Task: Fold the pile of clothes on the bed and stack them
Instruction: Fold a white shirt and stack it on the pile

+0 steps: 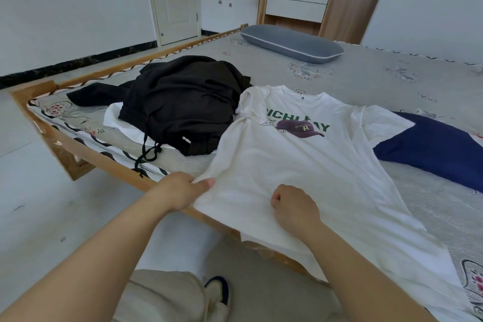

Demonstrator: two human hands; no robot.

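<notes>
Fingers of the left hand [180, 191] curl under the hem corner of a white cotton T-shirt [292, 172], thumb on top — a pinch on the cloth at the bed's near edge. The right hand [294, 208] sits knuckles-up on the lower front of the same shirt, fingers curled tight into a fist; whether cloth is caught inside it cannot be told. The shirt lies face up and spread across the grey floral-patterned mattress [379, 78], neck away from the person, green lettering and a purple cap print on the chest, its hem hanging over the wooden bed frame [39, 91]. Its far left sleeve is folded back onto itself and touches a crumpled heap of black garments [183, 102] just beside it, toward the bed's corner. A black drawstring [147, 151] trails from the heap over the mattress edge. White cloth [122, 123] shows under the heap. On the other side, a dark navy garment [439, 149] lies flat, partly under the shirt's right sleeve. Farther back — a long grey bolster pillow [291, 43] near the wall, well apart from the clothes.
</notes>
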